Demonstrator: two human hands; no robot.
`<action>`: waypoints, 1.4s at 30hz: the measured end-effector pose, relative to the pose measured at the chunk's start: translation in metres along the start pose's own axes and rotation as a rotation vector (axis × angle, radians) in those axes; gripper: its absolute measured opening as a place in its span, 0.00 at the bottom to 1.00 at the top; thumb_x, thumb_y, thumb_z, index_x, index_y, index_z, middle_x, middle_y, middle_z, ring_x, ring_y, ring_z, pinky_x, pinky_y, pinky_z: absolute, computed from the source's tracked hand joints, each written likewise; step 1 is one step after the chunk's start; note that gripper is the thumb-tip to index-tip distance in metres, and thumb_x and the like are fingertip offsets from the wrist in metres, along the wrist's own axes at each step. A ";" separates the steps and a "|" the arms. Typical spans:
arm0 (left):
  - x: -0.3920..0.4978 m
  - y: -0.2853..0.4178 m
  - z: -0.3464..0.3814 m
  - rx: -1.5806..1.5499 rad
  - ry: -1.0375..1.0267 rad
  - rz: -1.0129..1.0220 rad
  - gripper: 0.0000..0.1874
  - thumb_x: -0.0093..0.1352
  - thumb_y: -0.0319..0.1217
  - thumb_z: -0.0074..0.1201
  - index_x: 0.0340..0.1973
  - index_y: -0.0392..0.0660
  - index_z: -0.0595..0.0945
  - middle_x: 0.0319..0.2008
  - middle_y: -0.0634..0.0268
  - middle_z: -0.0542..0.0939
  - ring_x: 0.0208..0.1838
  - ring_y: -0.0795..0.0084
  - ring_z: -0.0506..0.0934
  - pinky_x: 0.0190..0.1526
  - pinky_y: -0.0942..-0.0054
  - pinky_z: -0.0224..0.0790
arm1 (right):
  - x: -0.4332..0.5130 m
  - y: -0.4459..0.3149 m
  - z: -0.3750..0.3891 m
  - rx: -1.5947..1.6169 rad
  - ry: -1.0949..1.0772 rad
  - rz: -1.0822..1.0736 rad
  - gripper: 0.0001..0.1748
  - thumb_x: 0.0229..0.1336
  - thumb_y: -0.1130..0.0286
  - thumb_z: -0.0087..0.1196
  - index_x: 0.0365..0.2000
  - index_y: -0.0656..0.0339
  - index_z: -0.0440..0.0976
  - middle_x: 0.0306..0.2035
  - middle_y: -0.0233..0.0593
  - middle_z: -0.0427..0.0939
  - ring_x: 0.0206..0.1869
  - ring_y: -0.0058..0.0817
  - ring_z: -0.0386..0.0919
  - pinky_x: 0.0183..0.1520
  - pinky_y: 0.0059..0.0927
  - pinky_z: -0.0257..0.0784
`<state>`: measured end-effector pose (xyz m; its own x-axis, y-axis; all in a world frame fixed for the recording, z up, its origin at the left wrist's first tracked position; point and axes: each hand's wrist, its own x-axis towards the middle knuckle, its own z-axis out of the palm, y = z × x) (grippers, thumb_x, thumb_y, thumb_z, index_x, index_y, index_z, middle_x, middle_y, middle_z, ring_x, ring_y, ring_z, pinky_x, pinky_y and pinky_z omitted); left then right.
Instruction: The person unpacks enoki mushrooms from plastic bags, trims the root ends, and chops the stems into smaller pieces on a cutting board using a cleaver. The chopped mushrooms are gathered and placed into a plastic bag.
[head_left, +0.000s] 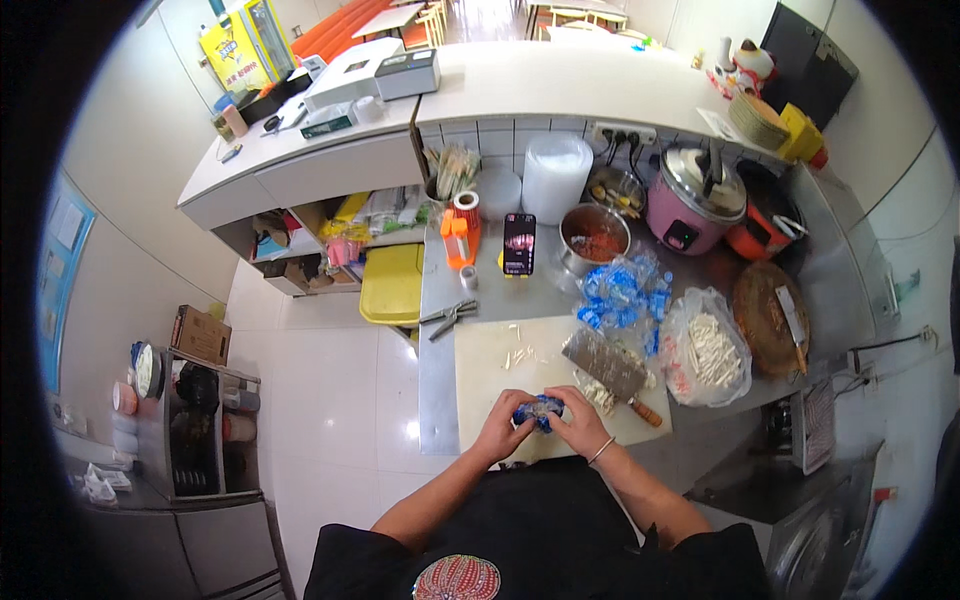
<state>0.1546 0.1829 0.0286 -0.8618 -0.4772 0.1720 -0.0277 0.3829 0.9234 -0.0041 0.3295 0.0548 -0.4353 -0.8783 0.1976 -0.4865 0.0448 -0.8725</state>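
Observation:
Both hands hold one small blue-and-clear plastic packet (538, 412) over the near edge of a white cutting board (487, 360). My left hand (506, 426) grips its left side, and my right hand (580, 421) its right side. A cleaver with a wooden handle (611, 367) lies on the board to the right, over chopped pale pieces (600, 397). Thin pale strips (519, 355) are scattered near the board's upper part. Crumpled blue-and-clear plastic wrappers (619, 292) lie behind the cleaver. A clear plastic bag (675, 375) with pale strips in it stands to the right.
A phone (519, 244) stands upright behind the board, beside a steel pot of red contents (595, 234). Scissors (450, 315) lie at the left. A pink rice cooker (690, 202) is at the back right. A second knife (791, 322) rests on a round wooden board (757, 330).

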 end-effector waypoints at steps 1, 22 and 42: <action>-0.003 0.003 -0.001 0.010 0.005 0.027 0.21 0.64 0.23 0.65 0.53 0.40 0.78 0.51 0.51 0.77 0.56 0.49 0.76 0.60 0.59 0.70 | 0.001 -0.001 -0.001 -0.007 -0.021 0.011 0.19 0.62 0.78 0.60 0.53 0.66 0.77 0.52 0.48 0.80 0.56 0.42 0.80 0.62 0.37 0.74; 0.007 0.010 -0.018 -0.272 0.069 -0.284 0.06 0.80 0.29 0.53 0.47 0.38 0.78 0.42 0.63 0.80 0.44 0.75 0.77 0.49 0.73 0.73 | 0.009 0.003 0.002 0.234 0.152 0.272 0.06 0.69 0.73 0.60 0.42 0.64 0.81 0.39 0.35 0.81 0.42 0.23 0.79 0.46 0.27 0.75; 0.047 0.040 -0.028 0.257 -0.195 0.147 0.05 0.66 0.24 0.64 0.37 0.41 0.83 0.35 0.54 0.79 0.41 0.49 0.79 0.43 0.55 0.73 | 0.040 -0.030 -0.020 -0.360 -0.143 -0.099 0.06 0.56 0.70 0.61 0.32 0.59 0.76 0.29 0.42 0.78 0.36 0.45 0.79 0.41 0.46 0.75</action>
<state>0.1270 0.1537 0.0835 -0.9457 -0.2520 0.2053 -0.0013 0.6346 0.7729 -0.0222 0.3027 0.0974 -0.2751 -0.9431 0.1866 -0.7663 0.0979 -0.6350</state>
